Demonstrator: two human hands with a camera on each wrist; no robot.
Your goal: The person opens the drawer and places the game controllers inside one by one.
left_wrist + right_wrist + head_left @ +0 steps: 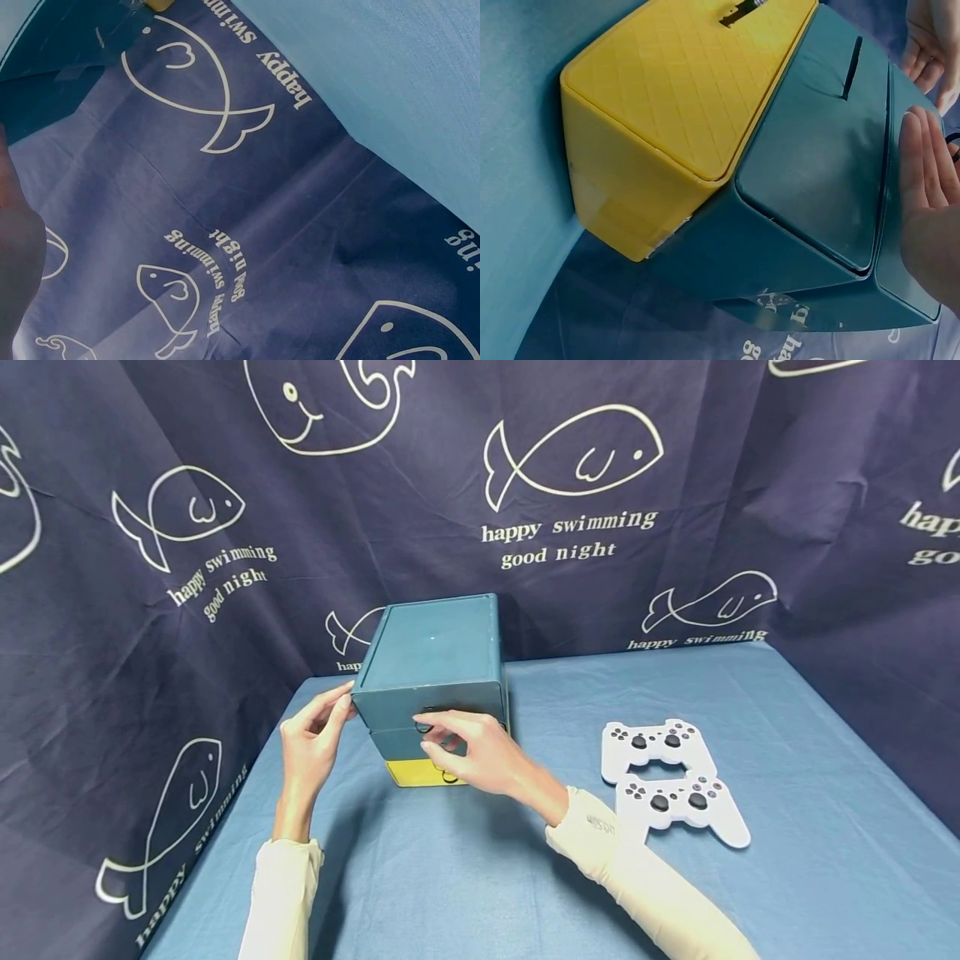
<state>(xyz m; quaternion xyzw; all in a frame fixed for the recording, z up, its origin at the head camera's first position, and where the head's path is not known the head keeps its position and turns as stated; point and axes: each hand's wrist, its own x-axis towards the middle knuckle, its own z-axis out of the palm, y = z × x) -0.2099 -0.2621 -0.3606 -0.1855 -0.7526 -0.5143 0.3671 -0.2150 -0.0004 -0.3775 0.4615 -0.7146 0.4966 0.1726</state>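
The relaxed left hand (311,739) touches the teal-and-yellow plastic drawer cabinet (435,647) at nine o'clock, apparently steadying it; the half-curled right hand (482,753) meets its black ring handle (424,729), grip unclear.

teal drawers (802,172): smooth semi-gloss plastic | yellow drawer (667,82): crosshatched plastic | tablecloth (450,877): matt cloth | backdrop (420,527): wrinkled cloth

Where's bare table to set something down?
Bare table: between the sleeves, in front of the drawer stack; and right of the stack, between curtain and controllers. Crowded: the stack's front, with the left hand at one corner and the right hand across it.
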